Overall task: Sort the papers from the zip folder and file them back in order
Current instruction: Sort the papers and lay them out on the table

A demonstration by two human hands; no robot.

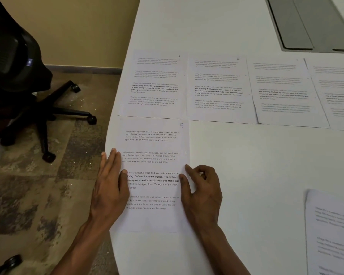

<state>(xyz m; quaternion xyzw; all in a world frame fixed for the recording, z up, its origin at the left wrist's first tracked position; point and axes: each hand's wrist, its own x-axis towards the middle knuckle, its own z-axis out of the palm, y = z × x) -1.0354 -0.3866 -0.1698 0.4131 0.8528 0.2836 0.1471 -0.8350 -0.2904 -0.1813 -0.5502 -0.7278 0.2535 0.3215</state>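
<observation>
The left hand [109,187] lies flat with straight fingers on the left edge of the sheet marked 5 [153,175], pressing it to the white table [256,165]. The right hand [202,187] rests at the sheet's right edge, forefinger and thumb touching the paper, the other fingers loosely curled; it pinches nothing that can be seen. The sheet sits near the table's rounded left rim, just below the first page of a row.

A single sheet like this is probably light, limp and slippery on the smooth top, so it likely slides at a touch and creases if grabbed mid-page; an edge or corner looks the best place to lift it.

Four sheets [218,90] lie side by side in the far row, the rightmost cut off by the frame. With sheet 5 that makes five laid out. One loose pile [332,231] waits at lower right; its count cannot be told. A grey folder-like thing [306,22] lies at the top right.
</observation>
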